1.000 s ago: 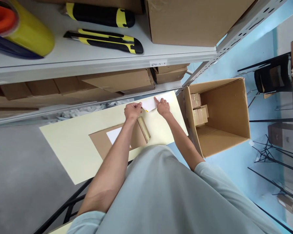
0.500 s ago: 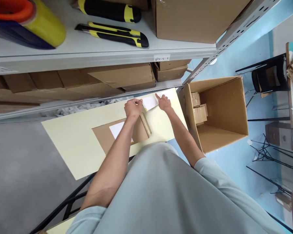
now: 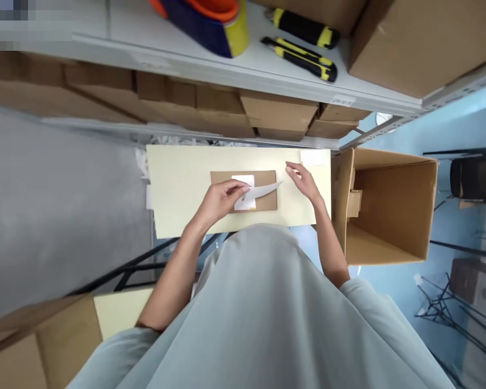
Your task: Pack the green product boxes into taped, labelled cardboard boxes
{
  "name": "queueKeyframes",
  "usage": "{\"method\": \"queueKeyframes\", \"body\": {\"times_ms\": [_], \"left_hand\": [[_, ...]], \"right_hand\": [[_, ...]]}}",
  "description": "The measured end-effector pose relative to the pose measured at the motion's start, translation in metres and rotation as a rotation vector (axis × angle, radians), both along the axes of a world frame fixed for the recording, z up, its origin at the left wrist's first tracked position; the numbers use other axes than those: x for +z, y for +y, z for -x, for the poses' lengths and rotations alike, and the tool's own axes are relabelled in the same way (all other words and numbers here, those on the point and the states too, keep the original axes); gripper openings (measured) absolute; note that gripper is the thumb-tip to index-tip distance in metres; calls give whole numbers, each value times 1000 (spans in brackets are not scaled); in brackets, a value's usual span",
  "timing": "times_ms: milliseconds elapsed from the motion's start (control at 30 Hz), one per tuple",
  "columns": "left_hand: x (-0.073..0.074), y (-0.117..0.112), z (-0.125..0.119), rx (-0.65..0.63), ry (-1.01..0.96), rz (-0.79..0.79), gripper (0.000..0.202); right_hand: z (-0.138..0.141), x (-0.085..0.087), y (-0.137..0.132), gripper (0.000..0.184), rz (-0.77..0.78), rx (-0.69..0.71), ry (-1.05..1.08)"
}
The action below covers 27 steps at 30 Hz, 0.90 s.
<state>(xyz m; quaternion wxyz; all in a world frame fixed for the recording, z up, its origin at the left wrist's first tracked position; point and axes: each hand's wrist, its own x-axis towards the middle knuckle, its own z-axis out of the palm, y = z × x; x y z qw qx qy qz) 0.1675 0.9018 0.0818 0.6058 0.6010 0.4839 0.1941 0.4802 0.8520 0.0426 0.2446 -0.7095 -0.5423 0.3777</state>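
Observation:
My left hand (image 3: 222,199) pinches one end of a thin white paper strip (image 3: 265,189) and holds it over a flat brown cardboard package (image 3: 267,200). The package lies on a pale yellow table (image 3: 178,183) and bears a white label (image 3: 243,181). My right hand (image 3: 303,181) hovers just right of the strip's free end, fingers apart and holding nothing. A white sheet (image 3: 314,157) lies at the table's far right corner.
A large open cardboard box (image 3: 389,216) with small brown boxes inside stands right of the table. Behind the table a metal shelf (image 3: 210,70) carries two yellow-black utility knives (image 3: 303,51), tape rolls (image 3: 210,19) and cartons. Another carton (image 3: 28,346) sits at lower left.
The view swung left. My left hand drew a white strip from the far right corner to above the brown package. My right hand lifted off the white sheet.

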Motion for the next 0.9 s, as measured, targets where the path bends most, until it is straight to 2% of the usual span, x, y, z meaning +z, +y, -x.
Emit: {"method": "queueKeyframes", "body": {"times_ms": [67, 133, 200, 300, 367, 467, 533, 567, 667, 733, 900], "left_hand": [[6, -5, 24, -42, -1, -32, 52], [13, -8, 42, -68, 11, -66, 51], [21, -9, 55, -71, 18, -109, 49], [34, -9, 64, -35, -14, -166, 48], [41, -8, 67, 52, -60, -177, 49], [47, -7, 70, 309, -150, -154, 55], [46, -10, 70, 458, -216, -105, 62], [45, -13, 70, 482, -254, -57, 66], [41, -30, 68, 360, -377, 155, 79], [40, -43, 67, 281, -426, 239, 83], [37, -58, 71, 313, -344, 198, 67]], "right_hand": [[35, 24, -25, 52, -50, 151, -15], [69, 41, -45, 38, 5, 227, -81], [97, 51, -59, 25, 79, 255, -117], [126, 58, -66, 27, 137, 262, -112], [136, 62, -65, 33, 134, 212, -120], [145, 76, -59, 43, 50, 59, -85], [151, 88, -54, 49, -15, -35, 42], [153, 93, -51, 52, -27, -74, 134], [163, 105, -43, 60, 18, -170, 382], [168, 109, -39, 63, 54, -233, 423], [177, 112, -37, 66, 125, -280, 397]]}}
